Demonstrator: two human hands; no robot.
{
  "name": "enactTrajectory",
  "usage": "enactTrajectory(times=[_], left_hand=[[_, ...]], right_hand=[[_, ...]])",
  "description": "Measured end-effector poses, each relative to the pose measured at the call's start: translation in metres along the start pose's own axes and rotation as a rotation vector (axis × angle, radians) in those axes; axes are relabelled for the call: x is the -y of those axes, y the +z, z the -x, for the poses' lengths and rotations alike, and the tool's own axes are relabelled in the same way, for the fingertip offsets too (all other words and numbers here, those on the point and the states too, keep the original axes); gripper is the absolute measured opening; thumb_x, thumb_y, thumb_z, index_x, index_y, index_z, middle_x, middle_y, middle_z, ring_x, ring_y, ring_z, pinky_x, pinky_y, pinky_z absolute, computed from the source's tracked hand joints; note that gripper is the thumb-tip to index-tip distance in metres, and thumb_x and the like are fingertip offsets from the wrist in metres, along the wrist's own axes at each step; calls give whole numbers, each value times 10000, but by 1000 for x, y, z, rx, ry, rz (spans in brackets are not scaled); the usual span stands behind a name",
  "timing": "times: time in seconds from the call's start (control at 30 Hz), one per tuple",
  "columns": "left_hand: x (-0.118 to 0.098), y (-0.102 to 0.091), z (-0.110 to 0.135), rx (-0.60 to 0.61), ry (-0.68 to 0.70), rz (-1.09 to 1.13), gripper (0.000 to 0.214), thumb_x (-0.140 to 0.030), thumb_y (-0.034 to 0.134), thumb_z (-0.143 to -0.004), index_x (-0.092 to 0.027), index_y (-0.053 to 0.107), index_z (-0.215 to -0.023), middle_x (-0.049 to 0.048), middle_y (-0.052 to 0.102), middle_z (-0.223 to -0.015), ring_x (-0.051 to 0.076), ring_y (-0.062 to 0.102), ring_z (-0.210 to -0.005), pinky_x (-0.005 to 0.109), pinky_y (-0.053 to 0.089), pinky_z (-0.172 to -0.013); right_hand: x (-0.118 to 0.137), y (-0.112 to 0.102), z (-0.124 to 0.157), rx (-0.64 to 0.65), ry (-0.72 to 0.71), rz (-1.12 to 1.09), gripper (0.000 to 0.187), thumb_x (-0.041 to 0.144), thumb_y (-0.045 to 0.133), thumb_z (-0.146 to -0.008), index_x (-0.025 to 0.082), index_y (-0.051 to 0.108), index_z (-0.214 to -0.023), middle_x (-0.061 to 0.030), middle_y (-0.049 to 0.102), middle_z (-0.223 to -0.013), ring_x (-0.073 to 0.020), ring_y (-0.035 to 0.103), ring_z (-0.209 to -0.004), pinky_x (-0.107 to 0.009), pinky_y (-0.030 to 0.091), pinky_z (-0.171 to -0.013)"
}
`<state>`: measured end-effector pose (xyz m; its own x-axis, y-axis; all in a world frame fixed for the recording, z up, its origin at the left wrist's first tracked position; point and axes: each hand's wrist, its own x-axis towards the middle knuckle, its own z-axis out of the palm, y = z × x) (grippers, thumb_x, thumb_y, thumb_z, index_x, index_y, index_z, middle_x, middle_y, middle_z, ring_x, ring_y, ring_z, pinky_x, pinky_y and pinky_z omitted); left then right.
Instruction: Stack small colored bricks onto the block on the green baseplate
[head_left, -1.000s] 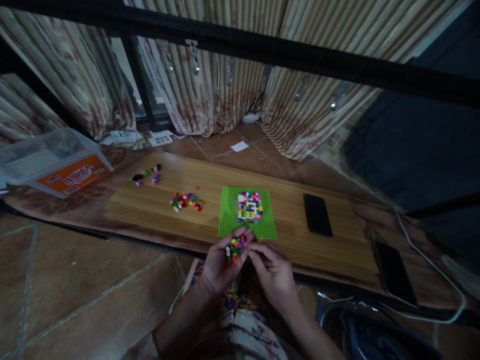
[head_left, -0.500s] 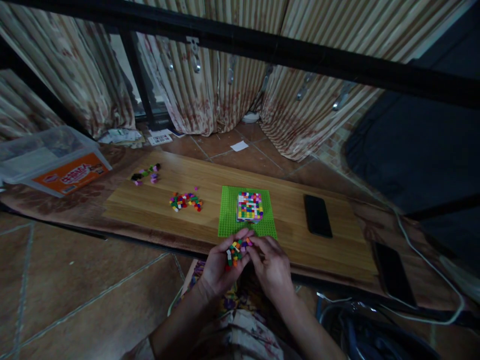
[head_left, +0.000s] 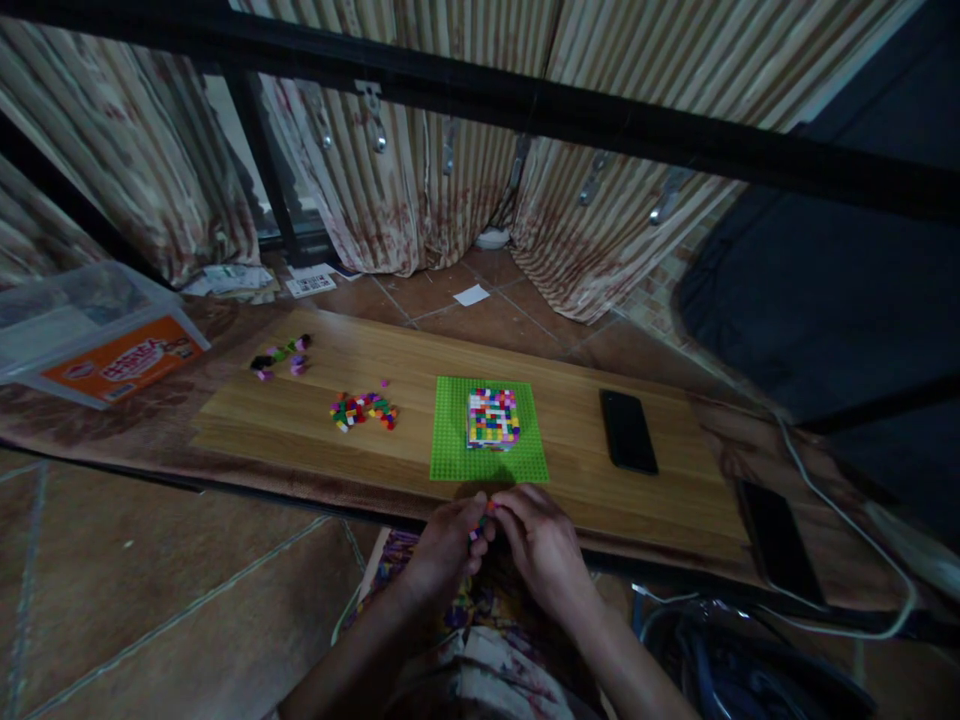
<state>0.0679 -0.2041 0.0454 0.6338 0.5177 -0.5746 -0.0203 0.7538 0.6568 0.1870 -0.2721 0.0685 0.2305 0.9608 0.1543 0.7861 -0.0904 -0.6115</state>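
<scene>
My left hand [head_left: 448, 546] is curled round a handful of small coloured bricks [head_left: 481, 521], of which only a few show between the fingers. My right hand [head_left: 541, 540] meets it, thumb and fingers pinched at those bricks. Both hands hover just in front of the near edge of a wooden board [head_left: 315, 420]. On the board lies a green baseplate [head_left: 453, 440] with a square block of multicoloured bricks [head_left: 493, 417] built on it.
A loose pile of coloured bricks [head_left: 364, 409] and a smaller purple and black group [head_left: 279, 355] lie left on the board. A black phone [head_left: 627, 430] lies right of the baseplate, another phone [head_left: 776, 541] and a white cable [head_left: 840, 520] further right. A clear plastic box [head_left: 97, 330] stands far left.
My left hand has turned palm-down and closed more, hiding most of the bricks it holds. My right hand has come in against it. Both hands sit slightly lower in view.
</scene>
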Motion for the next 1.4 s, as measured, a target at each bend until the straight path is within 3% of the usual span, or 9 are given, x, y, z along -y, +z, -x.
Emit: enactTrajectory(times=[0.3, 0.5, 0.6, 0.77, 0.87, 1.03, 1.4], left_hand=[[7, -1, -7, -24, 84, -325, 380, -480, 577, -745, -172, 472, -550, -78, 309, -421, 41, 247, -355, 198, 146, -383], [-4, -7, -3, 95, 35, -197, 323, -442, 621, -730, -146, 545, -623, -71, 348, -476, 31, 225, -380, 196, 127, -380], [-17, -15, -2, 147, -17, -87, 286, -413, 645, -727, -131, 600, -731, -64, 386, -546, 17, 212, -400, 183, 99, -376], [-24, -26, -5, 146, -67, 3, 259, -384, 615, -773, -130, 613, -826, -54, 396, -620, 9, 213, -434, 156, 81, -375], [-18, -28, -6, 144, -83, 3, 261, -384, 603, -780, -126, 612, -819, -49, 402, -632, 8, 215, -434, 152, 87, -369], [-6, -28, -7, 121, -117, -28, 267, -398, 599, -772, -133, 608, -803, -48, 406, -629, 16, 232, -434, 157, 84, -367], [-6, -31, -7, 80, -122, -49, 293, -428, 610, -740, -137, 607, -779, -54, 417, -614, 20, 199, -435, 179, 93, -391]], right_hand=[[-3, -5, 1, 110, -3, 71, 179, 132, 514, -858, 216, 611, -733, -20, 575, -765, -160, 558, -738, -264, 435, -672], [-4, -16, -1, 108, 55, -206, 174, 182, 523, -861, 220, 665, -768, -8, 622, -754, -150, 592, -747, -260, 447, -686], [-19, -13, -3, 3, 205, -436, 124, 288, 594, -820, 211, 686, -789, -11, 662, -747, -156, 618, -701, -265, 473, -646], [-44, 3, -15, -303, 488, -831, 218, 373, 702, -706, 191, 675, -823, 14, 663, -679, -128, 617, -536, -258, 504, -543], [-47, 8, -27, -410, 478, -872, 239, 374, 719, -680, 179, 668, -809, 3, 674, -715, -126, 623, -566, -271, 526, -574], [-47, 14, -45, -482, 424, -832, 242, 385, 699, -697, 180, 676, -825, -8, 689, -729, -136, 625, -633, -290, 525, -632], [-57, 39, -61, -693, 371, -641, 253, 382, 690, -694, 145, 695, -783, -52, 695, -761, -163, 613, -694, -310, 480, -694]])
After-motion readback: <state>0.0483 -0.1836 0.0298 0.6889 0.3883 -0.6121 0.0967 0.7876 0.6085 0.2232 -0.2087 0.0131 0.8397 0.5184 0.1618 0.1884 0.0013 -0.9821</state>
